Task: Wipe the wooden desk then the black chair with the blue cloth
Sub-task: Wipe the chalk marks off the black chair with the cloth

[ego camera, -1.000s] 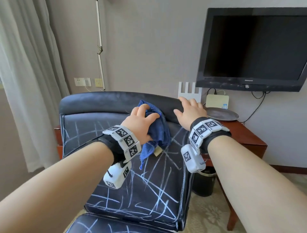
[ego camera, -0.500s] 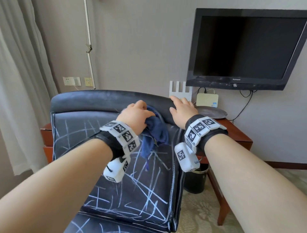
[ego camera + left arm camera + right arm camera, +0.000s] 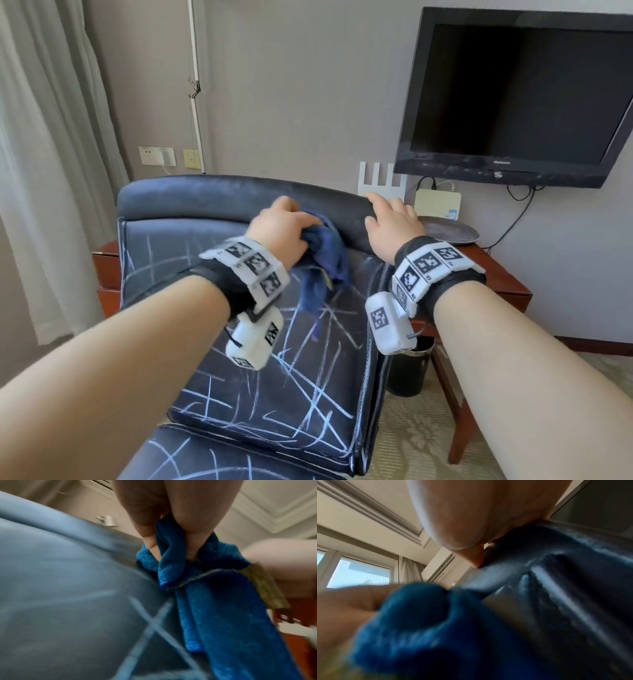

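the left hand [image 3: 279,233] is clamped on the blue cloth [image 3: 323,263], fingers curled round a bunched upper part of it; the left wrist view shows the fabric gathered between the fingers [image 3: 150,545] while the rest hangs down as a loose tail. the hand and the bunch sit against the black chair [image 3: 274,359] just under its padded top roll, so the cloth touches the backrest directly below and to the right of the knuckles. the right hand [image 3: 392,222] lies just beside it, to its right, fingers fairly straight and apart over the top roll, gripping nothing but steadying the chair; the right wrist view shows a fingertip pressed on the dark upholstery.

the relation that matters: the backrest panel, crossed with pale chalk-like lines, stretches away from the left hand downward and toward the person, its long run going from the top roll to the seat. most of that marked surface lies below the cloth, and some off to the left of the hand. the left hand is the nearer one and already holds the cloth, so a wiping stroke would likely travel down or sideways from where it sits. the worktop [image 3: 507,281] stands behind the chair, beyond both hands; judging by this, the chair stage is under way and far from finished.
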Motion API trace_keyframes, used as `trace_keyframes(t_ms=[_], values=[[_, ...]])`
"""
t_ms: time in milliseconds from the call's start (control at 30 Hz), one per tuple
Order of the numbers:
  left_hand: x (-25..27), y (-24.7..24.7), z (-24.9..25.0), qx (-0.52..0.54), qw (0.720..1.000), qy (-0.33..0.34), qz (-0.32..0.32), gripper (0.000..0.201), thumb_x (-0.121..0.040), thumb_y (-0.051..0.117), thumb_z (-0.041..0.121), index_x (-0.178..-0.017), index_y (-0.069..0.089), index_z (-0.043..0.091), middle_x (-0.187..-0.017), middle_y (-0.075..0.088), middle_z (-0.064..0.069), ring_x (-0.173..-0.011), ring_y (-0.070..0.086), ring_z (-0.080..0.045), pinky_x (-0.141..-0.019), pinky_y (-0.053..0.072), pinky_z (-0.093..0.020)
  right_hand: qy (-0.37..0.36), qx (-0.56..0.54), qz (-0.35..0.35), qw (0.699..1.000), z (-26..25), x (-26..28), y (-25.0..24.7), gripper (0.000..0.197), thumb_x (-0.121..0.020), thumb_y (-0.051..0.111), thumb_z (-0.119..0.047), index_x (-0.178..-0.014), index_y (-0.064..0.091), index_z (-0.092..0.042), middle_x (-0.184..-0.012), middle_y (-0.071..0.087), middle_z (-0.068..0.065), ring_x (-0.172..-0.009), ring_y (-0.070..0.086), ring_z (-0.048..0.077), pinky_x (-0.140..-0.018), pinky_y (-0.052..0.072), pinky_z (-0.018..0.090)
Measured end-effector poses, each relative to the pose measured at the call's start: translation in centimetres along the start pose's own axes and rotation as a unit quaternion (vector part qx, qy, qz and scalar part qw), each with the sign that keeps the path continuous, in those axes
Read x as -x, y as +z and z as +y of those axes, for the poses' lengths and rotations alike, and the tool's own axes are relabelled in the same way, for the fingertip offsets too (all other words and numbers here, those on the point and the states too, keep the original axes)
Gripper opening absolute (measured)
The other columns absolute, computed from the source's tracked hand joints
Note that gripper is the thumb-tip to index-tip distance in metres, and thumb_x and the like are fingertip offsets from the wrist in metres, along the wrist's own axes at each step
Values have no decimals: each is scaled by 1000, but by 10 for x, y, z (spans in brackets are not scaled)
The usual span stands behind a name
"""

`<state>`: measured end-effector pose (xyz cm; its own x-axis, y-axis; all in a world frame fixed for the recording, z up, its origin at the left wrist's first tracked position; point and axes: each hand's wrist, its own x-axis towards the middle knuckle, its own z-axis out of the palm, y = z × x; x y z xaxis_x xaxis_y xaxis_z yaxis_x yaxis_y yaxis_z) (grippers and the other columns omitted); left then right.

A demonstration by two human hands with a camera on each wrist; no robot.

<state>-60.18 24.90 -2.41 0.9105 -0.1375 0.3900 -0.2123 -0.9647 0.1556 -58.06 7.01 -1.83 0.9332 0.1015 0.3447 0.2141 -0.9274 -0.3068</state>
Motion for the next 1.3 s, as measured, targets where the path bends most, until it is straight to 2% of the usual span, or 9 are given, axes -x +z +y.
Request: trace_keyframes(t_ms=[100, 200, 467, 600, 700, 900, 1033, 1167, 1300], values=[[-2, 17, 35, 14, 998, 59, -7, 39, -88, 52, 20, -126, 55, 28, -123, 39, -7, -112, 43, -30, -84, 38, -32, -2, -37, -12, 999, 4, -1, -4, 47, -99, 29, -20, -146, 24, -27, -145, 31, 10, -132, 27, 28, -107, 22, 35], [-5, 20, 37, 47, 998, 29, -17, 40, -86, 52, 22, -125, 55, 25, -123, 40, -7, -110, 45, -30, -76, 34, -28, -14, -98, -57, 993, 12, -2, -14, 48, -100, 29, -15, -147, 24, -25, -150, 27, 11, -138, 24, 26, -109, 18, 28], [8, 33, 82, 6, 993, 115, -15, 41, -91, 49, 23, -132, 49, 26, -127, 36, -6, -116, 38, -29, -84, 40, -33, -12, -185, -83, 979, 18, 6, -28, 46, -102, 30, -19, -147, 25, -26, -153, 24, 3, -138, 24, 17, -100, 20, 19], [5, 31, 75, -61, 990, 125, 3, 40, -93, 44, 13, -131, 50, 24, -133, 37, -5, -118, 37, -27, -87, 37, -34, -24, -181, -84, 980, 17, 7, -26, 46, -102, 30, -19, -147, 26, -23, -154, 22, 4, -140, 20, 17, -109, 16, 24], [1, 17, 39, -68, 995, 77, -2, 38, -91, 47, 14, -127, 54, 25, -131, 40, -5, -116, 40, -29, -87, 39, -35, -31, -159, -87, 983, 16, 6, -24, 46, -101, 30, -19, -147, 25, -22, -153, 23, 5, -140, 21, 18, -111, 15, 27], [-10, -1, -7, -31, 999, -26, -32, 42, -82, 59, 17, -123, 56, 24, -121, 43, -9, -101, 49, -33, -74, 37, -31, -24, -108, -77, 991, 7, 2, -22, 46, -101, 27, -21, -148, 23, -21, -153, 24, 6, -140, 23, 21, -112, 18, 32], [0, -4, -23, -22, 999, -39, -6, 44, -88, 53, 11, -129, 55, 27, -124, 38, -10, -110, 46, -33, -85, 38, -34, -12, -81, -41, 996, 4, 2, -17, 46, -100, 30, -21, -146, 27, -17, -150, 30, 8, -137, 28, 25, -110, 22, 33], [10, -7, -8, -5, 999, 33, -1, 47, -88, 52, 12, -130, 54, 32, -128, 37, -7, -111, 44, -28, -81, 35, -29, 32, -45, -1, 998, -12, -2, -8, 46, -100, 30, -34, -142, 31, -17, -146, 35, 9, -133, 31, 29, -107, 25, 36], [12, 12, 17, 0, 993, 112, 24, 47, -89, 53, 18, -131, 51, 37, -128, 35, -3, -114, 38, -26, -90, 39, -32, 41, -45, 15, 998, -14, -3, -5, 46, -99, 28, -38, -141, 32, -18, -146, 35, 8, -133, 30, 29, -107, 25, 38]])
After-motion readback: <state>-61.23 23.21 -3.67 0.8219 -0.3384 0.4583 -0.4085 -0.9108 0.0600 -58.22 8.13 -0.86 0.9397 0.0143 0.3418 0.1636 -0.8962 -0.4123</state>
